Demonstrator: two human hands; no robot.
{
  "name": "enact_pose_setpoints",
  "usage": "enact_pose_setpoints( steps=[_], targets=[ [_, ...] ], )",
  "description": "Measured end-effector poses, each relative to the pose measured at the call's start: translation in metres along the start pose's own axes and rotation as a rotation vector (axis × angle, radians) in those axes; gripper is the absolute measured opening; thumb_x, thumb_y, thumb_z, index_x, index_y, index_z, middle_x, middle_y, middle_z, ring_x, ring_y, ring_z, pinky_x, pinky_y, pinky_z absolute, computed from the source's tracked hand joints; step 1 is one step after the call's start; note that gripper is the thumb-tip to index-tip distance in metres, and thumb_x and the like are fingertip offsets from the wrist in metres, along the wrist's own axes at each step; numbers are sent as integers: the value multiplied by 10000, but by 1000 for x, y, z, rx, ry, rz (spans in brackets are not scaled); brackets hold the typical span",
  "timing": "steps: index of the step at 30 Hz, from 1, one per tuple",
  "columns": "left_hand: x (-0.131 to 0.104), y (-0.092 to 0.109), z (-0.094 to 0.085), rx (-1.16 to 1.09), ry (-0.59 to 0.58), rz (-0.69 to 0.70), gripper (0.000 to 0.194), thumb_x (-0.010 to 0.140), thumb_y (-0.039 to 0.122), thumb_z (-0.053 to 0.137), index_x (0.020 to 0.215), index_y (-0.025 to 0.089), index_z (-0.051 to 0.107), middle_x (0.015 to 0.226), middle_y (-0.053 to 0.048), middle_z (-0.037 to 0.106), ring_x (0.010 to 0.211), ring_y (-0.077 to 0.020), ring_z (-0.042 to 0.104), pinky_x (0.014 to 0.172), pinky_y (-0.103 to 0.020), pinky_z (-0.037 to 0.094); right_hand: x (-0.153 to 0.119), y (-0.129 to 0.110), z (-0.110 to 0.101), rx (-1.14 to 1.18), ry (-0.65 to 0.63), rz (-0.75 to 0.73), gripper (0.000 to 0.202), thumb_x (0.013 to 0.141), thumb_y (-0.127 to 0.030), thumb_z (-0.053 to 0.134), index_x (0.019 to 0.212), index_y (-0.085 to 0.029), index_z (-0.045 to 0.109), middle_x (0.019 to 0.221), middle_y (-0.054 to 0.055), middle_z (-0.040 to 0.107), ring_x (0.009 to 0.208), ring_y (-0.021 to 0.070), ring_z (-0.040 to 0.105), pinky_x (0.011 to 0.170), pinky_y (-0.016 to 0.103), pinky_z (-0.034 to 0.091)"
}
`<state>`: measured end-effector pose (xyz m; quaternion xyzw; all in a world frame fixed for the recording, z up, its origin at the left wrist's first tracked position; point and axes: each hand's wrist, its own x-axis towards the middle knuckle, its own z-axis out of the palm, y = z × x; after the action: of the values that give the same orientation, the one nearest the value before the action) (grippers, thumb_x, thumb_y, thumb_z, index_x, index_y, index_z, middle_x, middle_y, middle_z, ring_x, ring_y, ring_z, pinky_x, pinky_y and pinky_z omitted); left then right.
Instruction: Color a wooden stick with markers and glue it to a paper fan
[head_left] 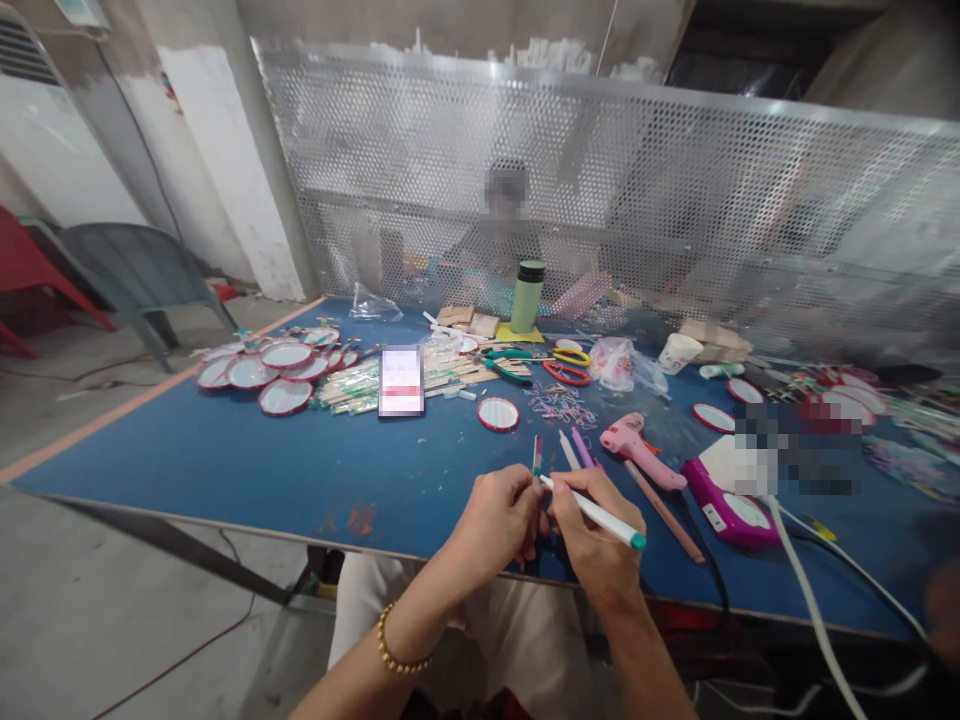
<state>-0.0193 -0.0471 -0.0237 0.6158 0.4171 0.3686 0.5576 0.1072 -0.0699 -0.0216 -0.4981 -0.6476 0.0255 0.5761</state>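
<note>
My left hand (495, 510), with a gold bead bracelet at the wrist, is closed around a short, narrow stick (538, 453) that has purple and green colouring on its upper end. In my right hand (607, 555) is a white marker pen (604, 517) with a green end, held in a writing grip. Its tip meets or nearly meets the stick; I cannot tell which. Just beyond my fingers lie a white pen (569, 450) and a purple pen (582, 447). A round red-rimmed disc (498, 413) rests farther forward on the blue table (300, 470).
A pink glue gun (643, 452) and a magenta power strip (731, 510) with cables stand to the right. Sticks (352, 385), a phone (401, 380), pliers (510, 368) and a green bottle (529, 298) occupy the back. Several discs (286, 396) pile up at left; perforated metal (420, 150) closes the rear.
</note>
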Motion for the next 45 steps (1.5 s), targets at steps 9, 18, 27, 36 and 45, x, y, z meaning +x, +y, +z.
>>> enact_pose_setpoints(
  steps=[9,18,27,36,45],
  targets=[
    [0,0,0,7,3,-13,328,903,403,473,635,214,470,433,44,492,333,-105,487,326,-177,361,0,1,0,-10,-16,12,196,892,-250,577,724,-197,663,512,-36,630,402,104,558,413,203,450],
    [-1,-1,0,5,2,-5,319,901,393,468,635,216,466,439,47,496,336,-109,493,334,-186,370,-2,2,-1,3,-4,19,175,885,-247,592,733,-197,665,507,-44,626,387,101,546,401,204,431],
    [-1,3,1,18,4,-22,311,896,385,452,636,214,466,440,43,493,339,-105,486,327,-185,362,-1,1,0,-24,-11,-8,187,884,-245,584,720,-199,663,516,-36,635,407,105,558,421,207,444],
    [0,0,0,-6,-6,-24,367,897,468,495,636,211,469,444,47,496,338,-96,483,329,-175,360,-4,4,0,-3,-3,68,182,884,-267,588,734,-203,668,499,-38,622,385,112,551,403,215,448],
    [0,1,0,2,2,-11,328,901,406,474,634,215,469,437,48,493,333,-100,481,327,-178,359,-2,3,0,-18,-16,32,190,886,-260,581,724,-204,661,502,-39,622,392,110,549,408,214,443]
  ],
)
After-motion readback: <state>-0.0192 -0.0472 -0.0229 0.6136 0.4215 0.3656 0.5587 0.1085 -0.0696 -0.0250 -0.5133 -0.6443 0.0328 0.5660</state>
